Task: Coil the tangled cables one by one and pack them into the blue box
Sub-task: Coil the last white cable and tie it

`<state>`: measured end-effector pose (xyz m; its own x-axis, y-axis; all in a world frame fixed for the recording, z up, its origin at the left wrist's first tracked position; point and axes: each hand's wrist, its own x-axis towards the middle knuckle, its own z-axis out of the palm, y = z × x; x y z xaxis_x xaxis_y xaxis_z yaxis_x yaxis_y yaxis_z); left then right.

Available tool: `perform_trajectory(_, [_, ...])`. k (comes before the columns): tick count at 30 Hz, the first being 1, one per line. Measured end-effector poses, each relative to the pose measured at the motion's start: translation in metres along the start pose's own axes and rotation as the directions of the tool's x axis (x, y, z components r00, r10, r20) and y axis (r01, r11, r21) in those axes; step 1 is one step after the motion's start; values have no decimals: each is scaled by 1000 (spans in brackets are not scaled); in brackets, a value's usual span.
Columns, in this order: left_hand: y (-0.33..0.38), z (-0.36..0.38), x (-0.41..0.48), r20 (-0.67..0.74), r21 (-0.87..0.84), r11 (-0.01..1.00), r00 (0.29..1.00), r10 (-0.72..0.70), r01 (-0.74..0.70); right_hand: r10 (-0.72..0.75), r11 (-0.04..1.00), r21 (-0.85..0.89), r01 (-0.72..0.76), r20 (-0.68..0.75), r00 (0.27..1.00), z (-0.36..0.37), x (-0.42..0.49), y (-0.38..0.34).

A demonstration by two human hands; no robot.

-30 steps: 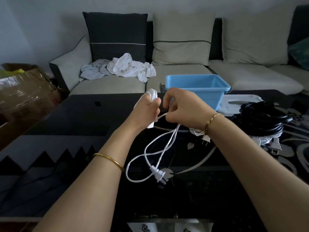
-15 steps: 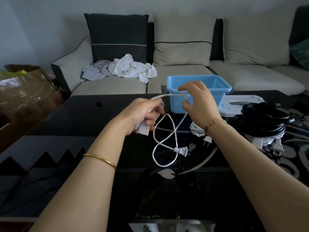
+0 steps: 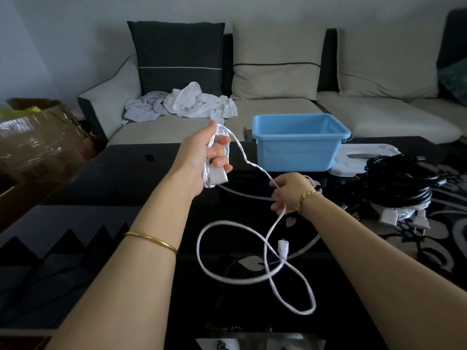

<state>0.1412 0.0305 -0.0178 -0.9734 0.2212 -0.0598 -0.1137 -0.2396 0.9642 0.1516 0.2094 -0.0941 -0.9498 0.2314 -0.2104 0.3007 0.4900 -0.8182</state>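
Gripping a wound bundle of white cable (image 3: 207, 180), the left hand (image 3: 202, 157) is raised over the dark glossy counter (image 3: 126, 178). Its fingers (image 3: 222, 161) are curled round the coils and round a small white block (image 3: 218, 175) at the bundle's lower end. From the top of that bundle one strand runs down and to the right, into the right hand (image 3: 290, 193), whose fingers (image 3: 277, 184) close loosely round it. Below those fingers the cable drops into two loose, crossing loops nearer the person, ending in a white plug (image 3: 283, 247). The loops are blurred, so I cannot tell whether they touch the counter.

The blue box (image 3: 295, 152) stands on the counter beyond the right fingers and just to the right of the left ones. The taut strand crosses in front of its near left corner. A flat white lid (image 3: 364, 157) lies beside the box, further right. Closer in, just right of the right fingers, a thick coil of black cable (image 3: 401, 180) sits on more white cord with plugs (image 3: 404, 215) poking out.

A thin gold bangle (image 3: 151, 241) circles the left wrist and a gold bracelet (image 3: 307, 198) the right. Behind the counter runs a pale sofa (image 3: 379, 117) with a dark cushion (image 3: 177, 56) and crumpled clothes (image 3: 197, 102) on it. A cardboard box (image 3: 38, 137) sits far left of the left fingers.
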Motion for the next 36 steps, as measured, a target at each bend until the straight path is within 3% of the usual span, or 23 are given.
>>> perform_trajectory(2, [-1,2,0,27,146,989,999,-30,26,-166,980,-125,152,-104,981,0,-1,-5])
perform_trajectory(4, [-4,3,0,26,240,970,998,-57,49,-262,964,5,266,-161,952,-2,-9,-14])
perform_trajectory(7, [-6,4,1,27,235,969,996,-80,72,-375,883,246,401,-146,916,-1,-16,-29])
perform_trajectory(12, [-6,6,1,43,229,970,995,-93,81,-478,874,81,479,-30,878,12,-23,-36])
perform_trajectory(17, [-6,1,-2,110,225,966,982,-156,128,-456,852,161,498,-238,857,9,-14,-37])
perform_trajectory(20, [-3,2,-5,240,97,972,942,-233,215,-418,834,262,485,-274,866,1,-14,-32])
perform_trajectory(24, [0,1,-6,329,-167,943,918,-223,288,-421,792,422,441,-145,895,11,-22,-34])
perform_trajectory(28, [-1,-5,-6,375,-430,839,911,-170,334,-383,758,552,347,-54,922,20,-25,-43])
perform_trajectory(33, [-4,-11,2,220,-709,679,974,-44,191,-331,859,459,225,163,929,33,-31,-40])
perform_trajectory(36, [-4,-15,7,82,-746,663,997,4,59,-290,927,326,185,313,904,42,-42,-43])
